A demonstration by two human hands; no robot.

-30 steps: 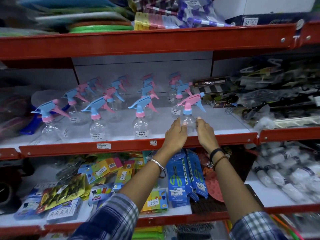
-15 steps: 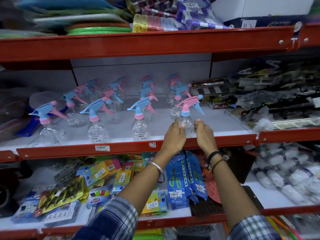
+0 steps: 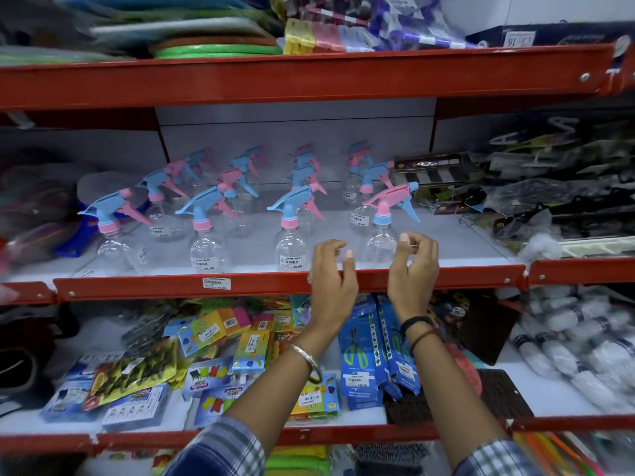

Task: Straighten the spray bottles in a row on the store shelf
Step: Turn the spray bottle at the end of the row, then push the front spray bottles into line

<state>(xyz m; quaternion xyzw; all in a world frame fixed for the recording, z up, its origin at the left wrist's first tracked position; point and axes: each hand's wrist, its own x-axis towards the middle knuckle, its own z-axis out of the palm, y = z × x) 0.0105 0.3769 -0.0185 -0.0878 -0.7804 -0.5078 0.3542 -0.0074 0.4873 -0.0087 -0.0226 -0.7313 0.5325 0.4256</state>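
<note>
Several clear spray bottles with blue and pink trigger heads stand in columns on the middle white shelf (image 3: 446, 242). The front row runs from a blue-headed bottle (image 3: 113, 242) at the left, past two more (image 3: 206, 249) (image 3: 290, 249), to a pink-headed bottle with a blue collar (image 3: 381, 245) at the right. My left hand (image 3: 335, 280) and my right hand (image 3: 414, 269) hover on either side of that pink-headed bottle, over the red shelf lip. Their fingers are loosely spread and hold nothing. The right thumb is very close to the bottle's side.
A red upper shelf edge (image 3: 309, 77) hangs overhead with stacked goods. Dark packaged items (image 3: 549, 201) crowd the shelf to the right of the bottles. Below lie colourful card packs (image 3: 213, 338), blue scissor packs (image 3: 374, 355) and white rolls (image 3: 567, 338).
Both hands have come off the pink-headed bottle and drawn back toward me and slightly apart. The bottle stays upright at the right end of the front row.
</note>
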